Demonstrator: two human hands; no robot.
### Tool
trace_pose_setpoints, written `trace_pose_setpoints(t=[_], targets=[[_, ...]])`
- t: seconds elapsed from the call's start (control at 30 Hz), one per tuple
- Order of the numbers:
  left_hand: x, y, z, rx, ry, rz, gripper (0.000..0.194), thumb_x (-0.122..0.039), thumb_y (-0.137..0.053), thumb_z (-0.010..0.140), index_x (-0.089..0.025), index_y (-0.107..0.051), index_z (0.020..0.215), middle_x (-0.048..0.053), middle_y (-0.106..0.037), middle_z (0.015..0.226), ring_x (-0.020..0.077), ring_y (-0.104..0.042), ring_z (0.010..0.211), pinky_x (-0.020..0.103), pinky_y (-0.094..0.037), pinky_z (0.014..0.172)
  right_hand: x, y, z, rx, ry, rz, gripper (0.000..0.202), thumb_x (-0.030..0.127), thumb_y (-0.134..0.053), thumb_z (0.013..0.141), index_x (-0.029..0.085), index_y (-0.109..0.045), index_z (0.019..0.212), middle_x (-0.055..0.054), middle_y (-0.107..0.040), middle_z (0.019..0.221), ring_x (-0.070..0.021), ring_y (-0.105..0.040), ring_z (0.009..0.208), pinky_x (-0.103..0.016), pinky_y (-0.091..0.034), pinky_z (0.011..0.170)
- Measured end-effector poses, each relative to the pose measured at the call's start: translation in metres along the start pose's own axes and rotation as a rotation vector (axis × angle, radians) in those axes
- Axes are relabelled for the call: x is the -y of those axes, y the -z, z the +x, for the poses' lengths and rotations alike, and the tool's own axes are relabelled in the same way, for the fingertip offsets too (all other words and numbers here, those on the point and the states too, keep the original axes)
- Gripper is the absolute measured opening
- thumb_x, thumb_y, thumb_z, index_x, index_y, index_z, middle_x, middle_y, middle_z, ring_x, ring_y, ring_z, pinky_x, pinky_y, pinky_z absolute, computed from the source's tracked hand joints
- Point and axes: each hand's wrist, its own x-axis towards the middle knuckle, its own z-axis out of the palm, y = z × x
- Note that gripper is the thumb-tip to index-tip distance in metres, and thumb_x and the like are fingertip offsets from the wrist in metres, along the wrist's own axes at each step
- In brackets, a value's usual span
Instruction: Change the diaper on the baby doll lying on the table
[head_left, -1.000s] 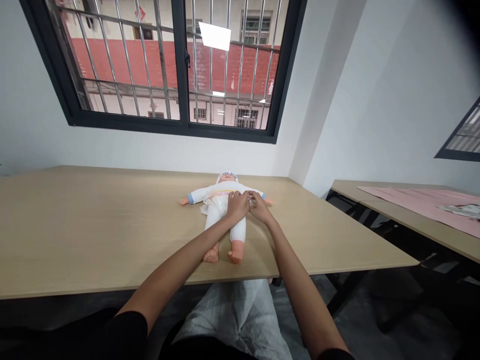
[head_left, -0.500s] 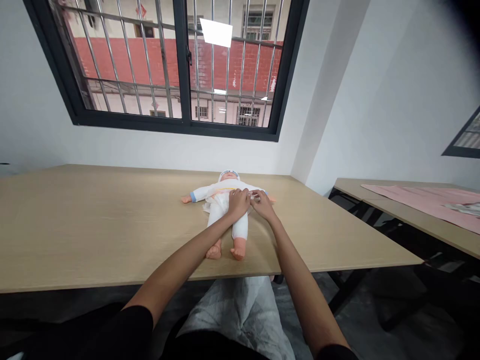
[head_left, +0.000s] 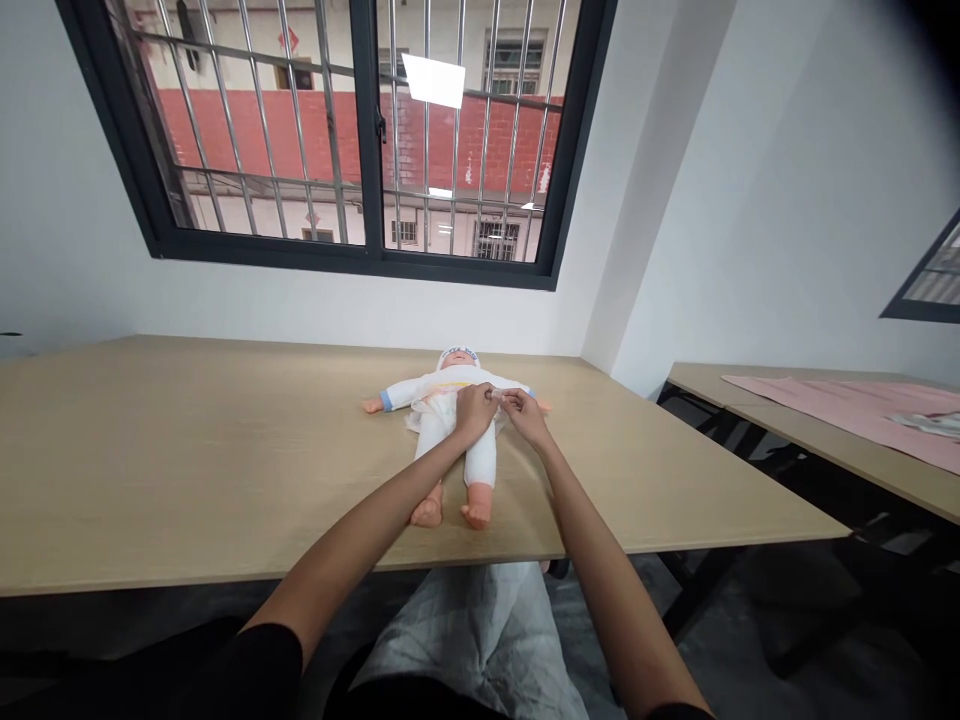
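Tabletop (head_left: 225,450): baby doll (head_left: 457,376) lies face-up.
Left hand (head_left: 475,412): at its hip, grip I cannot tell.
Right hand (head_left: 528,416): narrow grip on whitish material (head_left: 498,395); better pull gently.

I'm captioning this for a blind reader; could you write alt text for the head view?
The left hand and right hand work at the hip of a white-clothed doll lying on its back on a pale table, below a barred window.

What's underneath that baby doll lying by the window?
The baby doll lies on the wooden tabletop, which shows all around it. Whatever is directly beneath its body is covered and cannot be seen.
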Motion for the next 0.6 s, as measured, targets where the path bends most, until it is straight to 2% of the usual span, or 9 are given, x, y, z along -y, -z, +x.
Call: trace_pose_setpoints(t=[0.17, 0.37, 0.47, 0.6], targets=[[0.004, -0.004, 0.001, -0.036, 0.025, -0.061, 0.008, -0.021, -0.050, 0.079, -0.017, -0.056, 0.077, 0.000, -0.064, 0.075, 0.0137, -0.057, 0.074, 0.024, -0.040, 0.067, 0.009, 0.001, -0.001, -0.149, 0.038, -0.070, 0.031, 0.045, -0.065, 0.068, 0.018, -0.057, 0.081, -0.004, -0.060, 0.085, -0.0160, -0.055, 0.076, -0.031, -0.046, 0.073], [0.004, -0.005, 0.003, -0.058, 0.045, -0.062, 0.011, -0.020, -0.045, 0.082, -0.018, -0.053, 0.075, 0.001, -0.062, 0.073, 0.0148, -0.057, 0.070, 0.025, -0.039, 0.065, 0.015, -0.006, -0.006, -0.024, 0.080, 0.016, 0.025, 0.036, -0.066, 0.067, 0.020, -0.053, 0.080, 0.000, -0.055, 0.076, -0.0136, -0.052, 0.069, -0.026, -0.044, 0.065], [0.000, -0.002, 0.001, -0.064, 0.035, -0.053, 0.012, -0.027, -0.045, 0.085, -0.018, -0.052, 0.081, 0.001, -0.062, 0.073, 0.0159, -0.057, 0.071, 0.027, -0.040, 0.067, 0.014, -0.011, -0.007, -0.094, 0.072, 0.018, 0.024, 0.034, -0.065, 0.067, 0.020, -0.053, 0.082, 0.001, -0.055, 0.075, -0.0127, -0.052, 0.066, -0.025, -0.043, 0.062], [-0.009, 0.006, -0.006, -0.077, -0.007, -0.045, 0.023, -0.036, -0.042, 0.088, -0.017, -0.048, 0.101, 0.004, -0.062, 0.082, 0.0181, -0.057, 0.082, 0.029, -0.041, 0.075, 0.013, -0.013, -0.006, -0.143, -0.001, 0.108, 0.022, 0.036, -0.063, 0.067, 0.019, -0.054, 0.078, 0.000, -0.059, 0.076, -0.0132, -0.055, 0.069, -0.026, -0.045, 0.067]])
